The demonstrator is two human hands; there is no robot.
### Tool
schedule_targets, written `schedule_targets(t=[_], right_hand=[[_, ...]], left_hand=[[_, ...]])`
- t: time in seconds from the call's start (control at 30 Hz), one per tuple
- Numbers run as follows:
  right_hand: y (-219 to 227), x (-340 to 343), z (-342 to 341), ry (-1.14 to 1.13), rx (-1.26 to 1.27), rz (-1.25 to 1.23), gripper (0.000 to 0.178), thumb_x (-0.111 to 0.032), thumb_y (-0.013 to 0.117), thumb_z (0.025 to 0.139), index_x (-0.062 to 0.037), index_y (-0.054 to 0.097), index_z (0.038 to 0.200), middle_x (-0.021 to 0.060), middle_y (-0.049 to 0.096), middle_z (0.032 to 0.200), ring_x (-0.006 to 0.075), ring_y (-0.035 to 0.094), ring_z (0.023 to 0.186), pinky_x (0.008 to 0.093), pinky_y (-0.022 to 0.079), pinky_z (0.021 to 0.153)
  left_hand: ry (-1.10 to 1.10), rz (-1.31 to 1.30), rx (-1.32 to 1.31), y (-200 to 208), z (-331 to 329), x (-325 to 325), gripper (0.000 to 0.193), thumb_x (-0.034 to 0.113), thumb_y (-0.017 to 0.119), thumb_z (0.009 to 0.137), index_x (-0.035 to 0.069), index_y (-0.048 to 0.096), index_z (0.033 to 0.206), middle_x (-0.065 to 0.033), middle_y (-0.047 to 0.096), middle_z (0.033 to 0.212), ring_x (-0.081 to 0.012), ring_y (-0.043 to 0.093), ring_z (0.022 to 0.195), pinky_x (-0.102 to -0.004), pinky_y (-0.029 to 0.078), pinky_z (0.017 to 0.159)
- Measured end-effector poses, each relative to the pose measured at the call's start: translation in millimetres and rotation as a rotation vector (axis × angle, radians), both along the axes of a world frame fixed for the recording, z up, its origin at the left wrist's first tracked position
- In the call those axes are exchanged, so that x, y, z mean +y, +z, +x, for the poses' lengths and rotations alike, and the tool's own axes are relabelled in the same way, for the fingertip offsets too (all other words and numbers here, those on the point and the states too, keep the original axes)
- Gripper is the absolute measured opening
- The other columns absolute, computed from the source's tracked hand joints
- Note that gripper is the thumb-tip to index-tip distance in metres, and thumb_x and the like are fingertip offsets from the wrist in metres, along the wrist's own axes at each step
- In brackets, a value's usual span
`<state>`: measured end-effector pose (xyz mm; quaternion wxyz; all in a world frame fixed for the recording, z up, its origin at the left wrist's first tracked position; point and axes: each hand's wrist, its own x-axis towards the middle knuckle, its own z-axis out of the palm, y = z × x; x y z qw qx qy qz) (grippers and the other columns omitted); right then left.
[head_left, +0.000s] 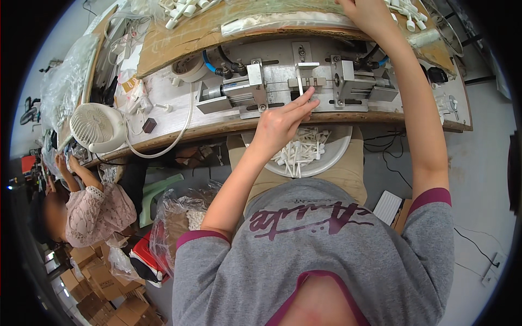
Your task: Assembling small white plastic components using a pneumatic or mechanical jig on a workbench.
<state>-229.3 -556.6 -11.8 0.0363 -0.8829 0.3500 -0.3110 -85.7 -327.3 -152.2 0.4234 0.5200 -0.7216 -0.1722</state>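
Observation:
My left hand (pixel 283 120) is at the front of a small metal fixture block (pixel 317 82) on the bench, its fingers stretched out and the fingertips at the block. A white plastic stick-like part (pixel 299 86) sits upright in the picture at the block, beside those fingertips. Metal clamp units with cylinders flank the block, a left one (pixel 239 89) and a right one (pixel 356 84). My right hand (pixel 367 12) reaches far forward over the cardboard, and the picture's upper edge cuts off its fingers. On my lap, a white basin (pixel 338 155) holds many white plastic parts (pixel 300 151).
Cardboard (pixel 179 46) on a raised shelf carries piles of white parts (pixel 187 10). A white fan (pixel 98 126) stands at the bench's left, near a tape roll (pixel 190 68). At far left sits a co-worker (pixel 98 212), with cardboard boxes (pixel 106 277) behind.

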Motion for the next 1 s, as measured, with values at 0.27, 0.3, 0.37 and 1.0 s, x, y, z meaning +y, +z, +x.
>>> schedule_targets(t=[0.27, 0.3, 0.37, 1.0], right_hand=[[10.4, 18.8, -0.7, -0.041, -0.095, -0.079, 0.024, -0.015, 0.073, 0.081, 0.0029, 0.058, 0.078, 0.0168, 0.062, 0.082, 0.0328, 0.061, 0.079, 0.0383, 0.048, 0.07], [10.2, 16.6, -4.5, -0.043, -0.044, -0.045, 0.025, -0.016, 0.074, 0.08, 0.0027, 0.057, 0.076, 0.0166, 0.062, 0.081, 0.0323, 0.061, 0.079, 0.0379, 0.048, 0.07], [9.0, 14.7, -5.2, -0.048, 0.023, 0.023, 0.027, -0.018, 0.075, 0.078, 0.0025, 0.057, 0.075, 0.0163, 0.061, 0.079, 0.031, 0.061, 0.079, 0.0372, 0.048, 0.07], [-6.5, 88.7, -32.7, 0.297, -0.346, 0.755, 0.024, -0.004, 0.078, 0.078, -0.0007, 0.065, 0.098, 0.0016, 0.067, 0.087, 0.0032, 0.059, 0.07, 0.0173, 0.045, 0.057]], left_hand=[[0.17, -0.131, -0.11, 2.6, -2.3, 2.1, 0.029, 0.008, 0.073, 0.081, 0.008, 0.071, 0.11, -0.0062, 0.066, 0.123, -0.0182, 0.072, 0.079, -0.0252, 0.057, 0.064], [0.189, -0.151, -0.138, 3.0, -3.5, 2.5, 0.028, 0.009, 0.074, 0.081, 0.008, 0.071, 0.109, -0.0061, 0.067, 0.123, -0.0184, 0.072, 0.078, -0.0253, 0.057, 0.064], [0.227, -0.19, -0.166, 4.8, -5.4, 3.0, 0.027, 0.01, 0.075, 0.08, 0.008, 0.072, 0.107, -0.0051, 0.067, 0.121, -0.0187, 0.071, 0.075, -0.0255, 0.056, 0.062], [0.245, -0.031, -0.313, 26.0, -3.3, 3.3, 0.02, 0.022, 0.074, 0.082, 0.012, 0.072, 0.099, -0.0011, 0.068, 0.12, -0.0212, 0.07, 0.07, -0.0289, 0.054, 0.058]])
